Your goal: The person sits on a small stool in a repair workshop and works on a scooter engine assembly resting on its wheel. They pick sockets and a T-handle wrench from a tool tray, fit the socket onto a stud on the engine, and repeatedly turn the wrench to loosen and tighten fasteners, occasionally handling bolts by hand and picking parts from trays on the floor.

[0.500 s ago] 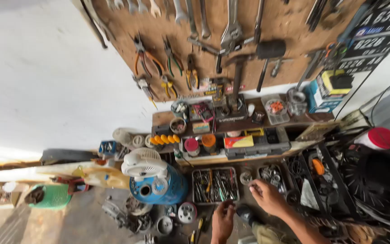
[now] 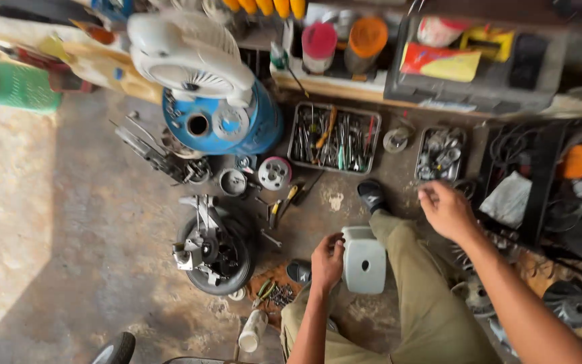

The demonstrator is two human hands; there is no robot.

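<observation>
Your left hand (image 2: 327,261) rests on the left rim of the small grey plastic stool (image 2: 364,259), fingers curled over its edge. Your right hand (image 2: 447,210) hangs in the air up and to the right of the stool, fingers loosely bent; I cannot tell whether they pinch anything, since the fingertips are blurred.

Taking the stool as the landmark, from largest to smallest: the blue drum (image 2: 227,125) with a white fan housing (image 2: 190,57) on top stands up and well to the left of it. The black tyre with an engine part lying in it (image 2: 213,253) sits directly left of the stool. 1 metal tray of hand tools (image 2: 335,138) lies straight above the stool, and 1 smaller tray of metal fittings (image 2: 441,154) lies above and to the right, just beyond your right hand. A pink-and-white round cap (image 2: 275,172) lies up and left of the stool, near the tyre.

As for progress, judged from how things lie: the stool stands between your legs, gripped but not yet sat on, and the engine part looks untouched by either hand. No tool has been picked.

Your right forearm covers the floor right of the stool, the shelf at the top is cut off, and the dark parts at far right are too cluttered to name.
</observation>
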